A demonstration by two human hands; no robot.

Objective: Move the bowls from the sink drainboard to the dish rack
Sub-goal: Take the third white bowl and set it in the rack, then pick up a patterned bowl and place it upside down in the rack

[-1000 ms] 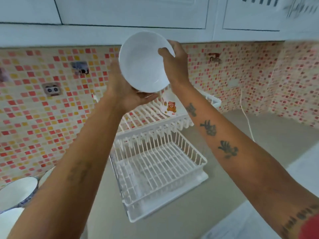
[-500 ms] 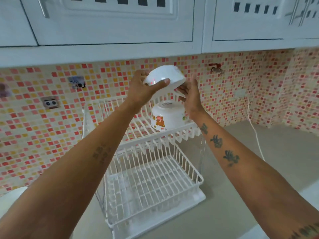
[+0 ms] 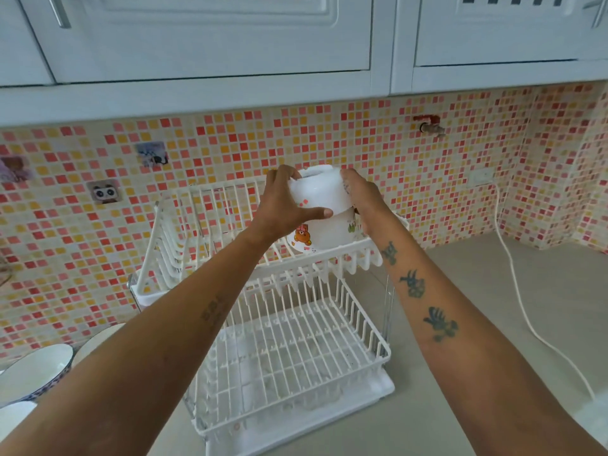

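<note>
A white two-tier dish rack stands on the counter against the tiled wall. On its upper tier sits an upside-down white bowl with a bear picture. I hold a second white bowl upside down right on top of it. My left hand grips this bowl's left side and my right hand grips its right side. At the lower left, more bowls wait on the drainboard, partly hidden by my left forearm.
White wall cabinets hang low above the rack. A white cable runs down from a wall socket across the grey counter on the right. A small tap sticks out of the tiles. The rack's lower tier holds nothing.
I have turned the white bowl upside down and lowered it from near the cabinets onto the bear bowl on the upper tier. Both hands have stayed on it.
</note>
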